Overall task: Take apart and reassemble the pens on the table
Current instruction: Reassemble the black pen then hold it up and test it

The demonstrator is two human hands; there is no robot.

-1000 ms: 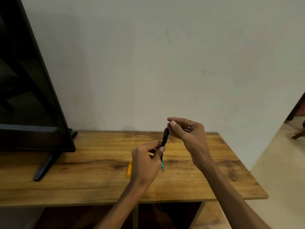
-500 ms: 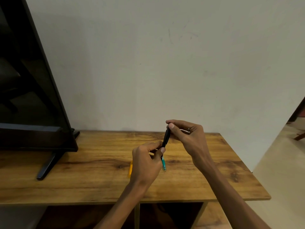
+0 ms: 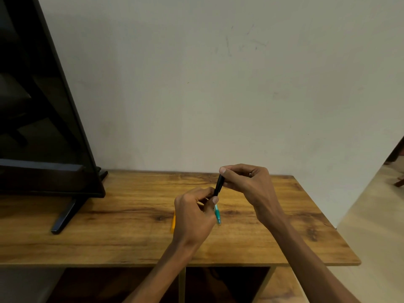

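Plain off-white wall (image 3: 218,84) fills most of the view, w/ faint scuffs and pencil-like marks upper right. Wooden tabletop (image 3: 131,237), warm brown w/ dark grain knots, butts against the wall. Dark flat screen (image 3: 43,127) stands at the left on a black angled foot (image 3: 65,215), leaning in the wide-angle view. Under the tabletop: dark open compartments split by a light upright (image 3: 182,285). Far right, wall ends at an opening; pale beige floor (image 3: 376,215) beyond, w/ a bit of dark wooden furniture leg (image 3: 399,182). Light is soft, even.

No readable text, labels or numbers — pens, screen, wall all unmarked.
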